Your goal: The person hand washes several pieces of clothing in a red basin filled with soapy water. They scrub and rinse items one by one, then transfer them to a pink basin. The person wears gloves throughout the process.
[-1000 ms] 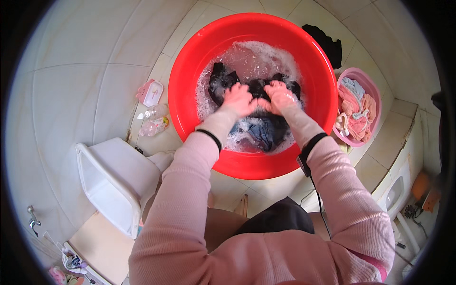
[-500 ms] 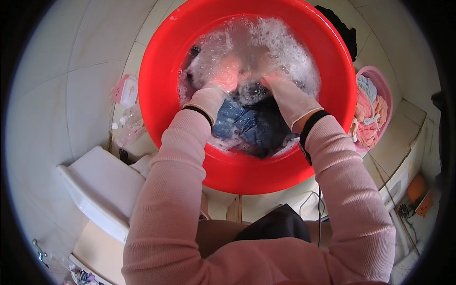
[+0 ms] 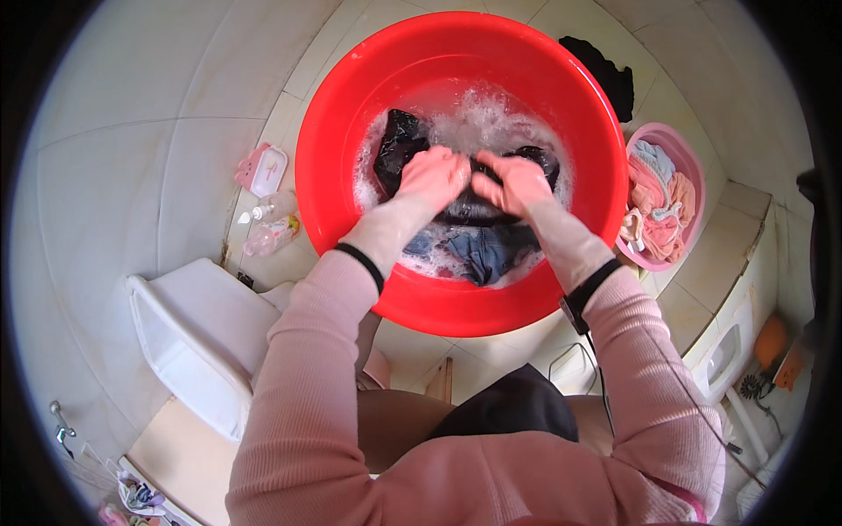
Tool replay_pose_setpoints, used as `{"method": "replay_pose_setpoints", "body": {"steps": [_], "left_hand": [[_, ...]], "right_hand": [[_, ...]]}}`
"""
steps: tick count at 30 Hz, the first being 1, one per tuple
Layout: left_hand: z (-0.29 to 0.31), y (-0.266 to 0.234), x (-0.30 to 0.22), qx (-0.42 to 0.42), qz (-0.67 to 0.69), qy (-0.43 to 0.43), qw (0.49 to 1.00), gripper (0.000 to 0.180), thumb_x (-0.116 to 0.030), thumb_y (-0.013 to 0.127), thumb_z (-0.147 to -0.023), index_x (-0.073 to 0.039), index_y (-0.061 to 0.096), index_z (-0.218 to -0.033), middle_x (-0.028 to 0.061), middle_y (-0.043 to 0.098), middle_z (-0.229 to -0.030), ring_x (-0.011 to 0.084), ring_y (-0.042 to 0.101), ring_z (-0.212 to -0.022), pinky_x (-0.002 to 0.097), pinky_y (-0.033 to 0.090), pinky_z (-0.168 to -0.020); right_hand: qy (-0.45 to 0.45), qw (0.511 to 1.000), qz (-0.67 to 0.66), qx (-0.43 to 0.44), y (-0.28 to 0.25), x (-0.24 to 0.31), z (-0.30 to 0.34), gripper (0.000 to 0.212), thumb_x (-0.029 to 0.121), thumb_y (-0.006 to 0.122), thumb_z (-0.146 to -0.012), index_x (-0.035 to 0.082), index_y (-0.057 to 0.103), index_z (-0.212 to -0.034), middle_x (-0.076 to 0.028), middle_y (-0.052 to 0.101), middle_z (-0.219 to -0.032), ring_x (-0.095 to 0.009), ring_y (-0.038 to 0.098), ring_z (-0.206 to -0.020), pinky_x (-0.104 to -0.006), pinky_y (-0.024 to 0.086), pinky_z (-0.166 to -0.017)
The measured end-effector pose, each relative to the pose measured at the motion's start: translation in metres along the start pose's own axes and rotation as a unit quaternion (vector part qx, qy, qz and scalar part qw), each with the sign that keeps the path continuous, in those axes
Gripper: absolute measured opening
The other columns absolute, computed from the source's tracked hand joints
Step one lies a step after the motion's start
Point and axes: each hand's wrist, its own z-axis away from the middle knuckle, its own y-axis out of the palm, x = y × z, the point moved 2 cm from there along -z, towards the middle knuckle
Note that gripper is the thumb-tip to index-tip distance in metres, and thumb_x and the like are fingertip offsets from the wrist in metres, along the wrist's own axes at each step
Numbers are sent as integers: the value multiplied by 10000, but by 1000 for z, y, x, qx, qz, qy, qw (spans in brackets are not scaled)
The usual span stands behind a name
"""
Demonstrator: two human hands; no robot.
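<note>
A large red basin (image 3: 329,167) holds sudsy water and soaked laundry. Both my hands wear pink gloves with pale cuffs and are above the water near the basin's middle. My left hand (image 3: 436,175) is closed on a wet black garment (image 3: 399,149). Just to its right, my right hand (image 3: 519,182) grips the same garment, the dark cloth showing between its thumb and fingers. Part of the garment is raised out of the suds and stretches to both sides of my hands. Blue denim (image 3: 482,252) lies in the water on the near side, beneath my wrists.
A pink tub (image 3: 695,175) of pink and white clothes stands right of the basin. Black cloth (image 3: 605,74) lies on the floor behind it. To the left are a pink-and-white box (image 3: 263,168), clear bottles (image 3: 274,235) and a white plastic container (image 3: 197,333).
My hands have come up out of the suds, bringing the black garment into sight. In the picture, the basin has shifted slightly right. More of the denim's near side is covered.
</note>
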Motion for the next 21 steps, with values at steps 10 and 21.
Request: {"method": "replay_pose_setpoints", "body": {"steps": [10,21], "left_hand": [[-17,45,15,-33,-237,-71,968,896,-583,590,-864,-132,222,-1546,198,326,-1523,401,214,-1448,702,61,-1115],[-87,-5,31,30,-10,-195,980,590,-502,477,-946,-126,508,-1400,202,497,-1418,390,490,-1290,463,368,-1094]], "right_hand": [[94,972,207,65,44,-13,-34,806,483,716,-807,365,311,-1495,-116,430,-1463,-312,382,-1371,-580,394,-1017],[145,945,99,277,23,-52,-129,453,357,551,-937,70,599,-1284,-133,609,-1311,-299,602,-1177,-432,476,-982]]}}
